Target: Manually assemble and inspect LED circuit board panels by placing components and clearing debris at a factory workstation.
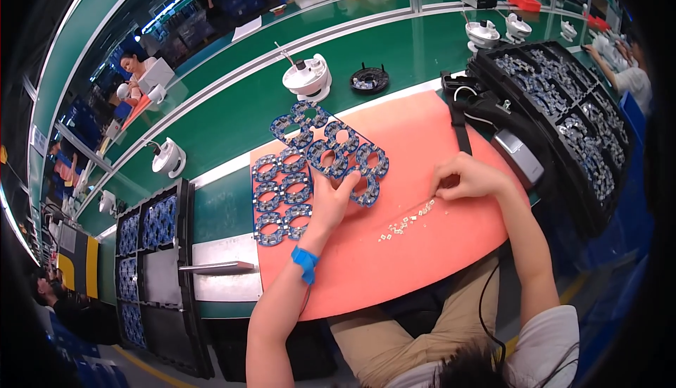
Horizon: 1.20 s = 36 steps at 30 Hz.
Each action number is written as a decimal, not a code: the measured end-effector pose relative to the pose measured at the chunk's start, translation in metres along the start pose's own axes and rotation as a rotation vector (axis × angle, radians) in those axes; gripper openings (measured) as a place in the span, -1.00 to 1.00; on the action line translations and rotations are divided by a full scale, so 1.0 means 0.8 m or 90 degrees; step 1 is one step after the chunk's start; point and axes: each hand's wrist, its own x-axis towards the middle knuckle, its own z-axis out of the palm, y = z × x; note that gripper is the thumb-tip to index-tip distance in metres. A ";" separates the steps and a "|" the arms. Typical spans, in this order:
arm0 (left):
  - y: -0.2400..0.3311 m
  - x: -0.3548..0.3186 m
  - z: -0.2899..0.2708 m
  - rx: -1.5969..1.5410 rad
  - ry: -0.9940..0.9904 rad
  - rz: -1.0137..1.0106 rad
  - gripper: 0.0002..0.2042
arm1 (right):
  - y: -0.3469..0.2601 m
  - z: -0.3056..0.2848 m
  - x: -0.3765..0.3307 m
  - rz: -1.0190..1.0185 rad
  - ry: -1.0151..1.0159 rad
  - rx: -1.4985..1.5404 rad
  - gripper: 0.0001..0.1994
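Observation:
My left hand [331,201] lies on an orange mat [422,247] and holds a blue panel of ring-shaped circuit boards [331,145], lifted and tilted toward the back. A second panel of blue ring boards [282,198] lies flat on the mat just left of that hand. My right hand [468,178] rests on the mat to the right, fingers pinched together over a row of small white parts [408,220]; whether a part is between the fingertips I cannot tell. A blue band is on my left wrist.
A black tray of small parts [563,99] stands at the right, with a grey box [517,157] beside it. Black trays with blue boards [151,247] sit at the left. White round devices [308,78] and a black ring [369,79] stand on the green conveyor. Other people work farther off.

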 end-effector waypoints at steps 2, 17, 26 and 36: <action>-0.001 0.001 0.002 -0.007 0.006 0.008 -0.44 | 0.002 0.004 -0.007 0.022 0.085 0.010 -0.86; -0.015 0.007 -0.011 0.113 0.032 0.006 -0.45 | -0.016 0.052 -0.064 0.112 0.429 -0.076 -0.92; -0.002 0.005 -0.006 0.022 0.016 0.001 -0.42 | -0.024 0.073 -0.065 0.168 0.487 -0.298 -0.89; -0.005 0.008 -0.008 0.031 0.002 0.013 -0.38 | -0.056 0.095 -0.069 0.205 0.454 -0.257 -0.90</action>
